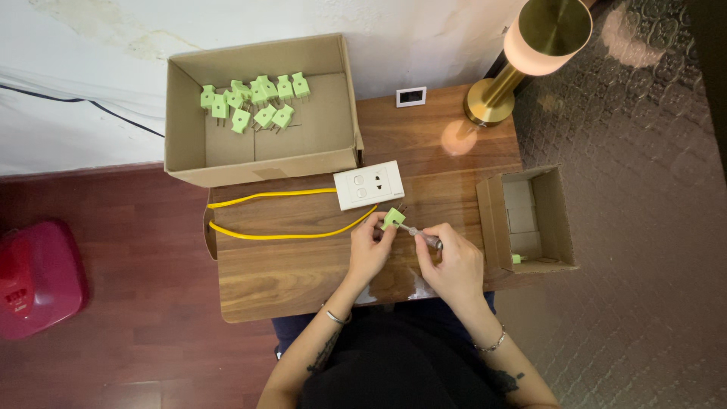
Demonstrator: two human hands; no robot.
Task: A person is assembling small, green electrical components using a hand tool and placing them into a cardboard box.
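dark red floorboards fill the left of the frame and a patterned grey floor the right, with a small wooden worktop [303, 265] between them, pushed against a pale wall along the top edge. at centre frame the left hand [369, 254] pinches a light green plug [393, 219] between thumb and fingertips, tilted so its metal prongs point up and to the right, away from the body; that tilt turns one face toward the other hand. the right hand [454, 266] is curled around a small screwdriver [424, 237], held like a pen, with the thin shaft running up-left to meet the plug. the tip seems to sit on a screw in the plug body, though it is too small to be sure. both wrists rest at the near edge of the worktop, forearms coming in from the bottom of the frame and angled toward each other, which steadies the fine work.

just above the hands lies a white socket plate [369, 185], and a yellow cable [280, 235] loops from it toward the left edge of the worktop. upper left of centre, a large open cardboard box [189, 144] holds a loose cluster of more green plugs [254, 102], within reach. right of centre, a smaller cardboard box [560, 220] sits open with one green piece in its lower corner. a brass lamp [522, 53] stands at the upper right, and a red object [38, 276] sits on the floor at far left.
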